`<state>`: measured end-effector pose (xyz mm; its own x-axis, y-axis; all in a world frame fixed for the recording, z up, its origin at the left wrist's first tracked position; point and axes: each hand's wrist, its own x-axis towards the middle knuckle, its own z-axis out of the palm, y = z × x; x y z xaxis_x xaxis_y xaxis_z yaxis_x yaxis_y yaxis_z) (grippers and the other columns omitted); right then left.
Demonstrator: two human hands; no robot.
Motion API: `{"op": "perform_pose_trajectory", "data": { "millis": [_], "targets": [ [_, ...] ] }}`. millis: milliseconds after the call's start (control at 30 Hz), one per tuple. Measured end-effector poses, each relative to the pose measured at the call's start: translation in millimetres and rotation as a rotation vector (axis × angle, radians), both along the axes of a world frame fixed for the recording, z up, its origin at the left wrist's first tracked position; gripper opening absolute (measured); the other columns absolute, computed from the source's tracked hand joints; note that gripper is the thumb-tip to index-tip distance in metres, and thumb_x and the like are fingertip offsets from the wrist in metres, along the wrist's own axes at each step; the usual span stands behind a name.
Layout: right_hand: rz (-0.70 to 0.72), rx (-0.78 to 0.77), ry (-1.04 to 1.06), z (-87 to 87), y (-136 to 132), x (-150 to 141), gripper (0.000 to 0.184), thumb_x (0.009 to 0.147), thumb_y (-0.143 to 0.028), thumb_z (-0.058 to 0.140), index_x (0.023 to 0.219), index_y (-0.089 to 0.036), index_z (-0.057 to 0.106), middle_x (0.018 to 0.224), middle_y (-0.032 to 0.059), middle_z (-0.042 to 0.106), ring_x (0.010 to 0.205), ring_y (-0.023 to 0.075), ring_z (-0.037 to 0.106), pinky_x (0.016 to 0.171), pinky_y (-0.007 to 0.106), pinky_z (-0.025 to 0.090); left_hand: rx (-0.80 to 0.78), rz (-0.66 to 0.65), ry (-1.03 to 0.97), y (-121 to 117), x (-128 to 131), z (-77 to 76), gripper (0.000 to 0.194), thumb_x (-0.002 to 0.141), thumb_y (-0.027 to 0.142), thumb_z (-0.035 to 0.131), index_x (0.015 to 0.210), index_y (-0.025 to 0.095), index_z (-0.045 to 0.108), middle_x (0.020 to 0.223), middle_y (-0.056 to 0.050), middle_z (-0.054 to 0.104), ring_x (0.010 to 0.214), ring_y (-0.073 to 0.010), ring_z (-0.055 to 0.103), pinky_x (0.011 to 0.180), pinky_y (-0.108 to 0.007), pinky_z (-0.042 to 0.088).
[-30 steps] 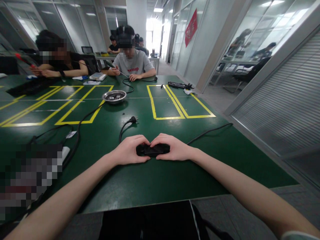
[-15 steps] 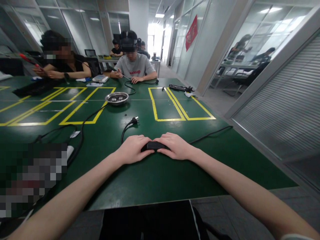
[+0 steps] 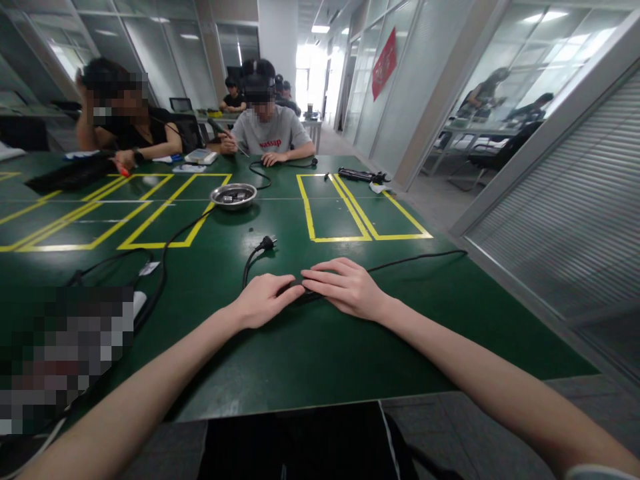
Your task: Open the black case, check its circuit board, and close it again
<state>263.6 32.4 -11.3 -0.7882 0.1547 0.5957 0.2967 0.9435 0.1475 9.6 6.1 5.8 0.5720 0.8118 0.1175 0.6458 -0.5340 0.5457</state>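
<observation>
A black power adapter lies on the green table in front of me, mostly covered by both hands. My left hand pinches its left end between thumb and fingers. Over its right part rests my right hand, fingers stretched out and nearly flat, thumb hidden. From beside my left hand, a short black cord curves up to a power plug. A thin black cable runs off to the right from behind my right hand.
A metal bowl with small metal parts stands beyond the plug. Yellow tape marks rectangles on the table. Black cables lie at left near a blurred-out object. A black folded tripod-like item lies at the far right. Two people sit opposite.
My right hand has loosened from its grip around the adapter, its fingers now straightened over the top. The plug has turned slightly. At far left, a person's hand with a red-tipped item has come down.
</observation>
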Motion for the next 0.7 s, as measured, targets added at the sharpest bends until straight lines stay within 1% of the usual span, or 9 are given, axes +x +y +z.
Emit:
{"op": "perform_pose_trajectory", "data": {
  "millis": [67, 133, 167, 233, 333, 433, 533, 633, 700],
  "targets": [
    [-0.013, 0.047, 0.006, 0.7, -0.5, 0.2, 0.036, 0.106, -0.014, 0.045, 0.136, -0.021, 0.064, 0.135, 0.0084, 0.073, 0.120, 0.0228, 0.066, 0.094, 0.040, 0.056, -0.143, 0.007, -0.069, -0.6, 1.7, 1.2, 0.049, 0.102, 0.056, 0.044, 0.078, 0.018, 0.062, 0.070, -0.001, 0.065, 0.065, -0.0173, 0.059, 0.066, -0.028, 0.042],
    [-0.032, 0.035, -0.008, 0.8, 0.2, 0.5, 0.037, 0.104, -0.013, 0.046, 0.136, -0.020, 0.064, 0.135, 0.0101, 0.072, 0.116, 0.0227, 0.068, 0.092, 0.038, 0.056, -0.217, -0.004, -0.150, -0.9, 2.9, 0.9, 0.046, 0.098, 0.058, 0.051, 0.083, 0.017, 0.064, 0.072, 0.000, 0.066, 0.067, -0.0168, 0.059, 0.064, -0.027, 0.042],
    [-0.048, 0.001, -0.024, 0.8, 1.0, 0.7, 0.039, 0.103, -0.012, 0.048, 0.138, -0.019, 0.063, 0.136, 0.0117, 0.072, 0.113, 0.0229, 0.069, 0.091, 0.038, 0.057, -0.216, -0.003, -0.170, -0.9, 2.9, 0.1, 0.044, 0.097, 0.058, 0.054, 0.087, 0.017, 0.065, 0.074, 0.000, 0.067, 0.067, -0.0166, 0.058, 0.064, -0.027, 0.042],
    [-0.088, -0.128, -0.068, 0.8, 2.9, 0.9, 0.044, 0.099, -0.013, 0.054, 0.142, -0.017, 0.060, 0.133, 0.0140, 0.072, 0.109, 0.0238, 0.070, 0.089, 0.038, 0.058, -0.112, 0.025, -0.143, -0.5, 1.8, -2.5, 0.039, 0.094, 0.057, 0.061, 0.088, 0.018, 0.065, 0.076, 0.001, 0.066, 0.067, -0.0163, 0.057, 0.062, -0.026, 0.040],
    [-0.117, -0.396, -0.112, 2.0, 5.1, 0.9, 0.053, 0.094, -0.023, 0.068, 0.145, -0.019, 0.058, 0.122, 0.0124, 0.075, 0.105, 0.0247, 0.072, 0.087, 0.037, 0.058, 0.134, 0.034, -0.010, 1.4, -2.4, -6.4, 0.032, 0.092, 0.049, 0.068, 0.085, 0.019, 0.060, 0.076, 0.001, 0.064, 0.068, -0.0169, 0.057, 0.063, -0.027, 0.038],
    [-0.114, -0.549, -0.091, 3.6, 5.3, 0.6, 0.044, 0.091, -0.033, 0.076, 0.132, -0.020, 0.068, 0.111, 0.0102, 0.077, 0.099, 0.0242, 0.073, 0.085, 0.035, 0.057, 0.303, -0.030, 0.109, 3.6, -6.5, -7.2, 0.028, 0.093, 0.043, 0.070, 0.084, 0.020, 0.058, 0.077, 0.000, 0.063, 0.070, -0.0181, 0.059, 0.063, -0.027, 0.038],
    [-0.126, -0.548, -0.061, 3.4, 4.8, -0.1, 0.031, 0.094, -0.033, 0.073, 0.121, -0.017, 0.073, 0.101, 0.0107, 0.077, 0.092, 0.0234, 0.073, 0.081, 0.033, 0.056, 0.382, -0.049, 0.156, 4.4, -7.5, -6.1, 0.028, 0.094, 0.045, 0.069, 0.087, 0.020, 0.060, 0.078, -0.001, 0.064, 0.070, -0.0190, 0.060, 0.063, -0.028, 0.040],
    [-0.142, -0.484, -0.035, 1.3, 4.8, -0.9, 0.030, 0.096, -0.031, 0.072, 0.121, -0.015, 0.073, 0.099, 0.0116, 0.077, 0.091, 0.0242, 0.072, 0.082, 0.035, 0.055, 0.439, -0.043, 0.149, 3.9, -5.9, -6.1, 0.028, 0.095, 0.047, 0.068, 0.096, 0.020, 0.064, 0.085, -0.004, 0.069, 0.076, -0.0209, 0.064, 0.067, -0.030, 0.045],
    [-0.152, -0.454, -0.024, -0.3, 5.1, -1.4, 0.030, 0.096, -0.032, 0.072, 0.120, -0.014, 0.073, 0.098, 0.0120, 0.078, 0.091, 0.0251, 0.072, 0.083, 0.037, 0.055, 0.465, -0.047, 0.134, 3.4, -4.6, -6.9, 0.027, 0.097, 0.045, 0.067, 0.103, 0.019, 0.067, 0.092, -0.006, 0.073, 0.081, -0.0223, 0.066, 0.071, -0.032, 0.048]
  ]
}}
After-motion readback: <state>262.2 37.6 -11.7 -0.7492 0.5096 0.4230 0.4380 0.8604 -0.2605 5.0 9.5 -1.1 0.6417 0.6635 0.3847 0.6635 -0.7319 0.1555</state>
